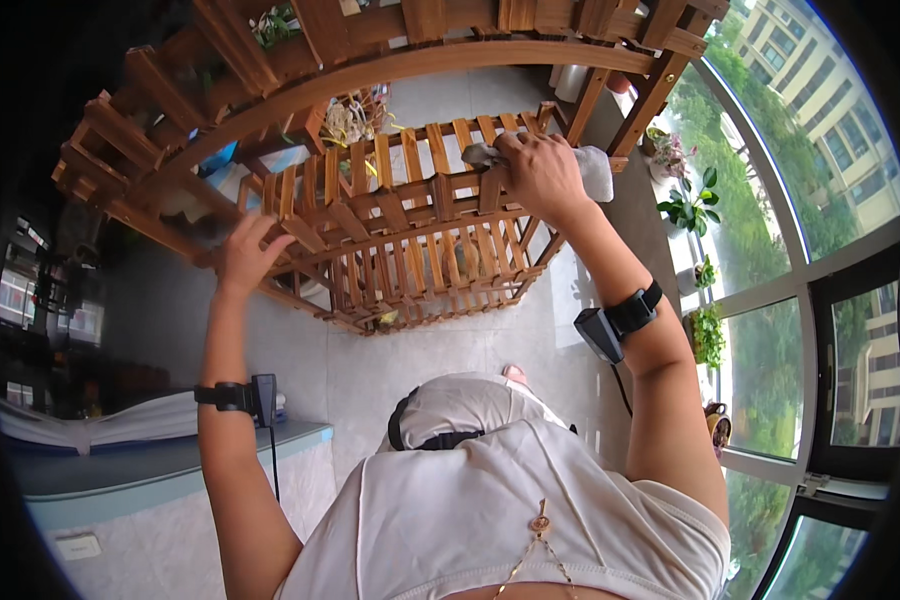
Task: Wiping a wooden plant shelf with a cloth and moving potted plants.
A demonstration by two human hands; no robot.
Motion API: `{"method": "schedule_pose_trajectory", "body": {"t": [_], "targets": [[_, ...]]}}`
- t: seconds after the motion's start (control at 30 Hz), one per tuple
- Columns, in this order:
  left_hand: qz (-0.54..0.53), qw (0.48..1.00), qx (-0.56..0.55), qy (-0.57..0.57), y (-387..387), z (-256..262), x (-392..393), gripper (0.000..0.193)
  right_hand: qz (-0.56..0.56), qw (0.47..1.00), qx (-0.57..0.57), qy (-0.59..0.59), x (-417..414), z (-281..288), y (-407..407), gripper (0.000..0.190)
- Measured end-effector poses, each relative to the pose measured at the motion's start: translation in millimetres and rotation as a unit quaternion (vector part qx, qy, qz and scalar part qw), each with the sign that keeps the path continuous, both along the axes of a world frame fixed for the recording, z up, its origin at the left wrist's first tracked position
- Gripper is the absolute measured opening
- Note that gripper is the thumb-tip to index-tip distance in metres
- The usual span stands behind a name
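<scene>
A brown slatted wooden plant rack (390,214) stands before me, with tiers at different heights. My right hand (544,176) is shut on a grey cloth (596,174), pressing it against the right end of the middle tier. Bunched cloth sticks out on both sides of that hand. My left hand (249,251) is at the left end of the same tier, thumb apart from the fingers. Its fingertips are partly hidden, and whether they grip the wood is unclear.
The rack's upper tier (435,56) arches across the top of the view. Potted plants (690,206) line the window (757,360) on the right. A low ledge (172,457) with a wrapped white bundle (142,427) is at left. Dried branches (352,120) show behind the rack.
</scene>
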State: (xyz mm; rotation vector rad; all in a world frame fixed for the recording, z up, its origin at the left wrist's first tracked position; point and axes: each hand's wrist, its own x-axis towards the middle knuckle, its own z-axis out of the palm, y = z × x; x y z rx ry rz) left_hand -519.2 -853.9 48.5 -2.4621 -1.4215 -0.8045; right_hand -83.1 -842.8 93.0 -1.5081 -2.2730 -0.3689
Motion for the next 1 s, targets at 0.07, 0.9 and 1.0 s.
{"method": "schedule_pose_trajectory", "body": {"t": [0.07,0.9,1.0], "targets": [[-0.012,0.999,-0.036,0.008,0.0,6.3,-7.6,0.032,-0.011,1.0,0.008,-0.006,-11.4,-5.1,-15.4,0.02],[-0.018,0.995,-0.08,-0.056,-10.2,-11.8,-105.8,0.032,0.131,0.931,0.254,0.227,-71.3,20.5,-181.4,0.034],[-0.001,0.999,0.036,0.01,-16.2,-17.8,-95.1,0.034,0.106,0.896,0.369,0.224,-35.1,30.7,-205.6,0.03]]}}
